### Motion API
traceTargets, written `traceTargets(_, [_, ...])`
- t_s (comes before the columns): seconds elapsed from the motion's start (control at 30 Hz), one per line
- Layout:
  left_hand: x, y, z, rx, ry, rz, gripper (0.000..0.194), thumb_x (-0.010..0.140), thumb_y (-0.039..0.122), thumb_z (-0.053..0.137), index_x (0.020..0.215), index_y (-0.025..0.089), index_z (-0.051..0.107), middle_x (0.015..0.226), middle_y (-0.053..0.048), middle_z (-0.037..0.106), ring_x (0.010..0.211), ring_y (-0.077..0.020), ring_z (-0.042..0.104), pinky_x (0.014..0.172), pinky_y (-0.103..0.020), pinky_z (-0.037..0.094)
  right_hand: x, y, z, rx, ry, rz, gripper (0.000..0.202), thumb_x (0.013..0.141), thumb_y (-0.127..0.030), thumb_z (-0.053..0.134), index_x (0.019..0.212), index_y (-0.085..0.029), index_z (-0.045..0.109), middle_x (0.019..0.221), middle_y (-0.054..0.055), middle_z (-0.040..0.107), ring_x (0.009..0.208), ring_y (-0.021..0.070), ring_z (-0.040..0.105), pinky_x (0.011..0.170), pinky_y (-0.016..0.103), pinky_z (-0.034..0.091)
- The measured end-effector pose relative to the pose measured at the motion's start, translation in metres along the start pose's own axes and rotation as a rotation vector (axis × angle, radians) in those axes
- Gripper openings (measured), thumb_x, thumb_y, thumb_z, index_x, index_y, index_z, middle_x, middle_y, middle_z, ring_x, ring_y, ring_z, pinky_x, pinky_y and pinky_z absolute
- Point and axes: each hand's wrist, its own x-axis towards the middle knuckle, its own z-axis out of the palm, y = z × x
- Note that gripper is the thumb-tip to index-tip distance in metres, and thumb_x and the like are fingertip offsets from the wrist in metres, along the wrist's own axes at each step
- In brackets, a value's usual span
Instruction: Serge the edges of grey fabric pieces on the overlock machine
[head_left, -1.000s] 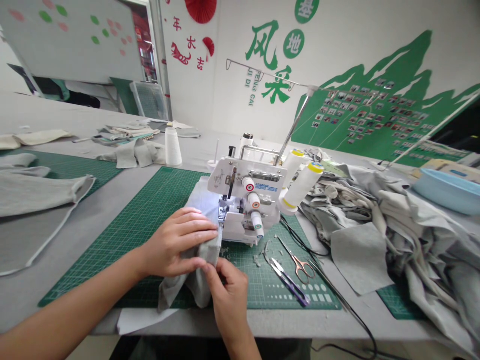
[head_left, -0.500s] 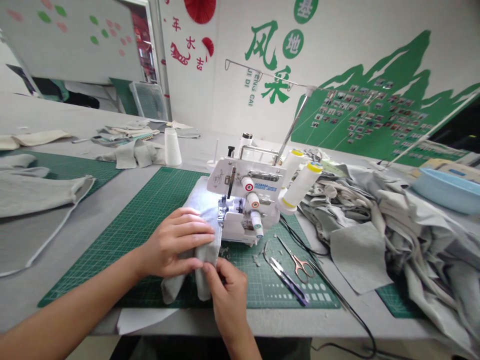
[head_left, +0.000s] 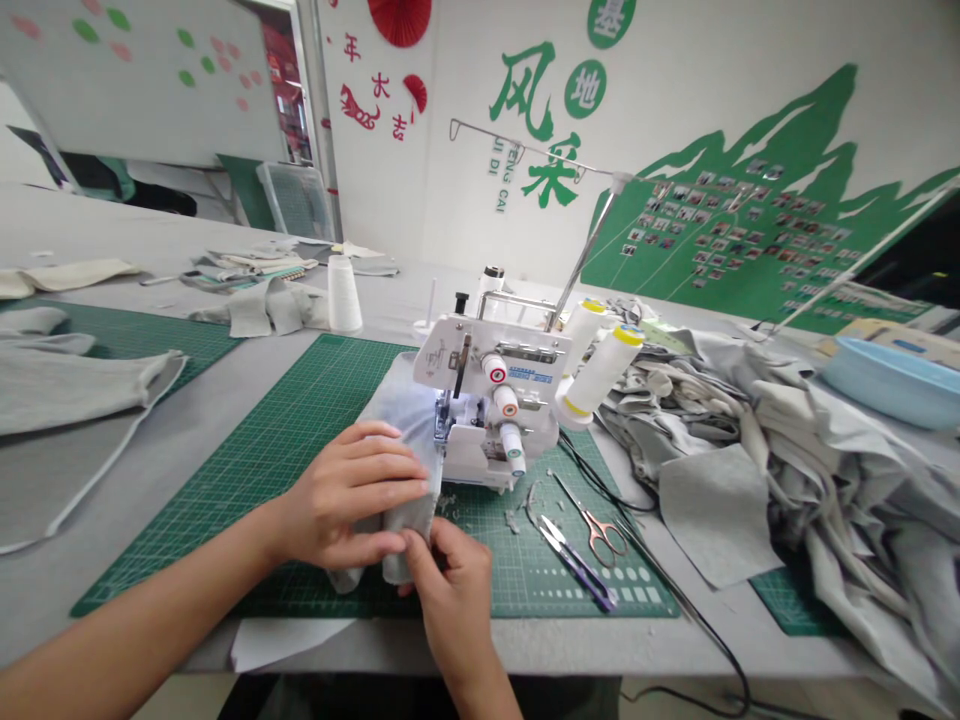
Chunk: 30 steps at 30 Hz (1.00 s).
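A light grey piece of fabric (head_left: 405, 400) lies at the left side of a white overlock sewing machine (head_left: 480, 460), its right edge running along the lit presser foot (head_left: 444, 415). My left hand (head_left: 349, 495) rests flat on the fabric with its fingers stretched towards the machine. Closer to me, my right hand (head_left: 454, 585) pinches the fabric's near edge between thumb and fingers. The two hands almost meet at the left thumb. Part of the fabric hangs in folds beneath my left hand, where its lower end is partly hidden.
Scissors (head_left: 602, 538) and purple-handled snips (head_left: 577, 565) lie right of the machine on the green cutting mat (head_left: 300, 400). Thread cones (head_left: 604, 370) stand behind. A heap of grey fabric (head_left: 720, 450) and a blue basin (head_left: 900, 380) occupy the right. Black cables cross the table edge.
The fabric has slid slightly away from me along the machine, and its near end shows less below my hands. Both hands keep nearly the same places.
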Motion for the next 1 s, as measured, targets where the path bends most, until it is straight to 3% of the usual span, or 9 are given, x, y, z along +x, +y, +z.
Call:
traceTargets(0.3, [0.0,-0.003,-0.002,0.029,0.012,-0.036,0.038,0.098,0.044,0.049,0.125,0.02,0.061,0.113,-0.01,0.075,0.104,-0.0248,0.068,0.101,-0.044,0.044,0.0,-0.007,-0.001,-0.099,0.017,-0.01,0.033,0.092,-0.032,0.06,0.062,-0.018,0.06,0.051,-0.005,0.053,0.048,0.0095,0.052,0.051,0.019,0.035])
traceTargets(0.5, [0.0,-0.005,-0.001,0.053,-0.007,-0.073,0.039,0.099,0.043,0.049,0.129,0.02,0.061,0.118,-0.011,0.073,0.108,-0.0248,0.067,0.103,-0.044,0.042,-0.001,-0.007,-0.003,-0.114,0.038,-0.046,0.046,0.097,-0.039,0.053,0.056,-0.019,0.054,0.05,-0.003,0.054,0.048,0.0102,0.052,0.051,0.02,0.034])
traceTargets(0.67, [0.002,-0.005,0.0,0.091,-0.014,-0.118,0.034,0.097,0.035,0.054,0.127,0.02,0.062,0.123,-0.01,0.071,0.111,-0.0238,0.066,0.107,-0.045,0.039,-0.001,-0.007,-0.002,-0.078,0.007,-0.022,0.043,0.098,-0.039,0.051,0.064,-0.018,0.063,0.055,-0.001,0.062,0.049,0.0108,0.057,0.051,0.019,0.038])
traceTargets(1.0, [0.002,0.004,0.002,0.033,0.028,-0.038,0.036,0.094,0.036,0.054,0.127,0.021,0.062,0.111,-0.008,0.075,0.103,-0.023,0.069,0.104,-0.043,0.045,0.0,-0.005,-0.001,-0.071,-0.014,-0.007,0.043,0.099,-0.042,0.053,0.065,-0.017,0.065,0.058,0.0,0.065,0.051,0.011,0.058,0.052,0.02,0.039])
